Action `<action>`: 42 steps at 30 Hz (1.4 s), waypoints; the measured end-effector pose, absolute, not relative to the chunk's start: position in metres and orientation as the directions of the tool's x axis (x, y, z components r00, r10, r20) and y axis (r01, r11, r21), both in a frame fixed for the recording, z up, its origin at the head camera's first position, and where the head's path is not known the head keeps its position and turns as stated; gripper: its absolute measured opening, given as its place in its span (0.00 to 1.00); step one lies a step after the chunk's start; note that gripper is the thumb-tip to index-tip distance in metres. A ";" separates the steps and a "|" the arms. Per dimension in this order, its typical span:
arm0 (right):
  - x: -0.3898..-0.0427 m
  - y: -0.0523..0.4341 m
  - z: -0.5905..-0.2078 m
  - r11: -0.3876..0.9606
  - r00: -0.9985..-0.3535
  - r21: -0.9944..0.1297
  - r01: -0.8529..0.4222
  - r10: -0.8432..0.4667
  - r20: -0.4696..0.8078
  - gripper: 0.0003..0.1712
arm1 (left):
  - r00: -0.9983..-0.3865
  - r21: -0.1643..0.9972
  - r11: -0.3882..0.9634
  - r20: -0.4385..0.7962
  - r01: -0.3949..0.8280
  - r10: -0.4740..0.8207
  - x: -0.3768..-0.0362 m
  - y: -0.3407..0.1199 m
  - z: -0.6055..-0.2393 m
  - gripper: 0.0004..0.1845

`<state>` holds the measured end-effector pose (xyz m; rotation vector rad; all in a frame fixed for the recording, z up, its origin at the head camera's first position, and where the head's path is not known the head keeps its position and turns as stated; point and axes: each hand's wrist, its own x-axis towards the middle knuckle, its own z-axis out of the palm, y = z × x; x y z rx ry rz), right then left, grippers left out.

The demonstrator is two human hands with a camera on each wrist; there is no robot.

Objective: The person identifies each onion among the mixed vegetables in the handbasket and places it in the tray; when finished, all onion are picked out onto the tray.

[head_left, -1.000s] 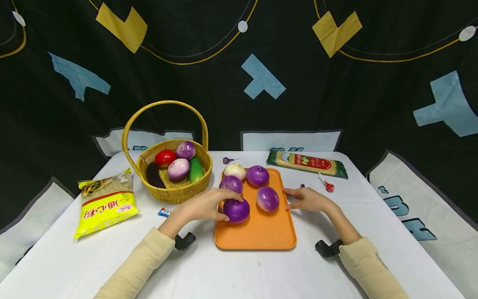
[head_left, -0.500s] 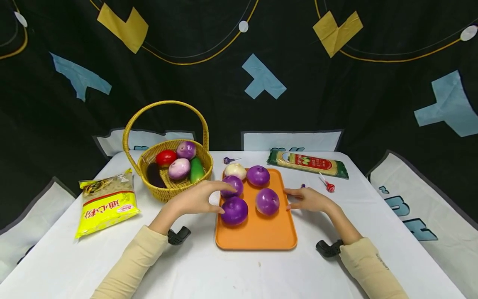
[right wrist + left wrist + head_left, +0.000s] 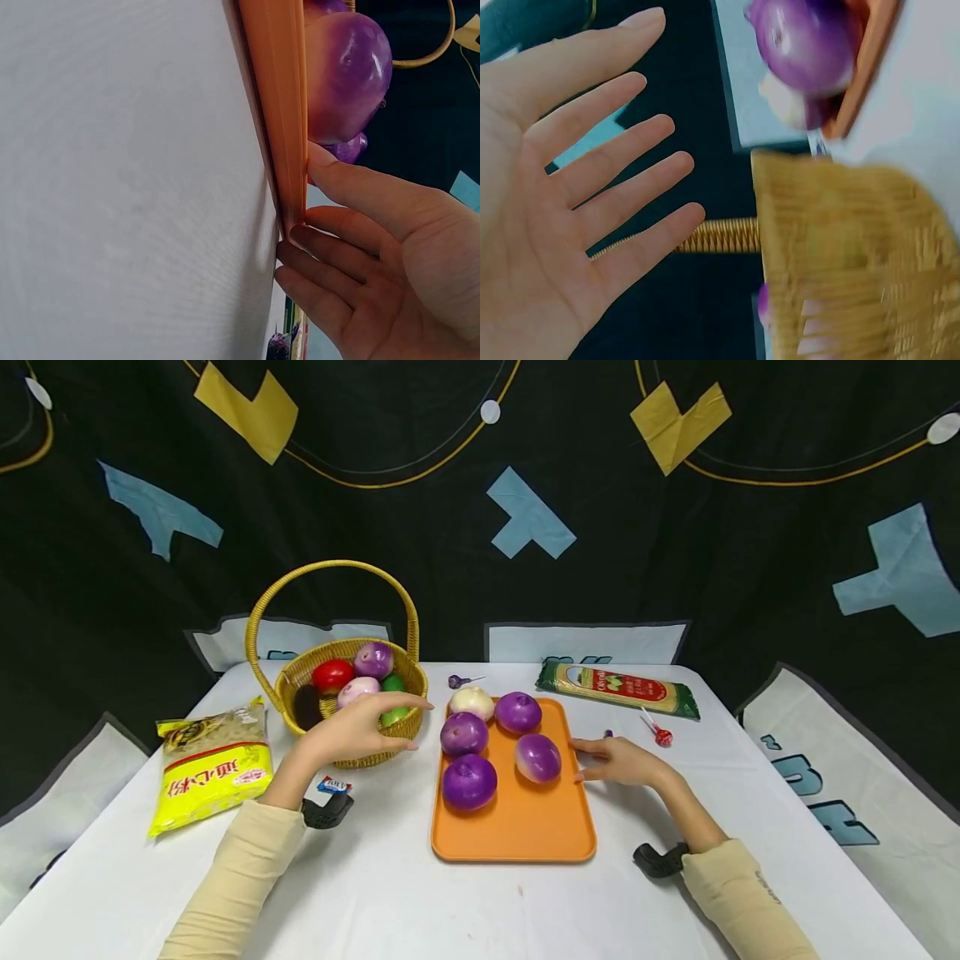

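Note:
An orange tray [image 3: 517, 835] lies mid-table with several purple onions and one white onion [image 3: 471, 700] on it. The nearest purple onion [image 3: 468, 781] sits at the tray's front left. My left hand [image 3: 382, 727] hovers open and holds nothing, just in front of the yellow wicker basket [image 3: 408, 610], which holds vegetables. In the left wrist view the left hand [image 3: 592, 187] has its fingers spread beside the basket [image 3: 855, 262]. My right hand [image 3: 592, 760] rests flat on the table with its fingers [image 3: 352, 187] touching the tray's right edge [image 3: 281, 112], next to a purple onion [image 3: 345, 75].
A yellow bag of pasta [image 3: 213, 764] lies at the left. A spaghetti packet [image 3: 618, 689] and a red lollipop [image 3: 660, 735] lie at the back right. A purple lollipop [image 3: 459, 681] lies behind the tray, and a small wrapper [image 3: 333, 785] lies before the basket.
My left hand has let go of the front purple onion on the tray and moved left and back towards the basket. The right hand has stayed at the tray's edge.

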<state>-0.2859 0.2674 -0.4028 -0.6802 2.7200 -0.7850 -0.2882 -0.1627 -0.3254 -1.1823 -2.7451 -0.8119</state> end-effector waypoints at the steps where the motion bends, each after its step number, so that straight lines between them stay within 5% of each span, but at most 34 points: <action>1: -0.286 0.267 -0.403 0.748 -0.866 -0.550 -0.371 -0.493 -0.087 0.39 | -0.720 0.448 0.584 0.235 0.676 0.653 -0.291 -0.167 -0.323 0.29; 23: -0.287 0.266 -0.403 0.747 -0.867 -0.554 -0.367 -0.490 -0.087 0.38 | -0.874 0.377 0.812 -0.011 0.446 0.485 -0.373 -0.211 -0.285 0.27; 42: -0.285 0.266 -0.401 0.751 -0.875 -0.567 -0.339 -0.473 -0.102 0.39 | -0.894 0.398 0.848 -0.128 0.350 0.429 -0.401 -0.220 -0.318 0.27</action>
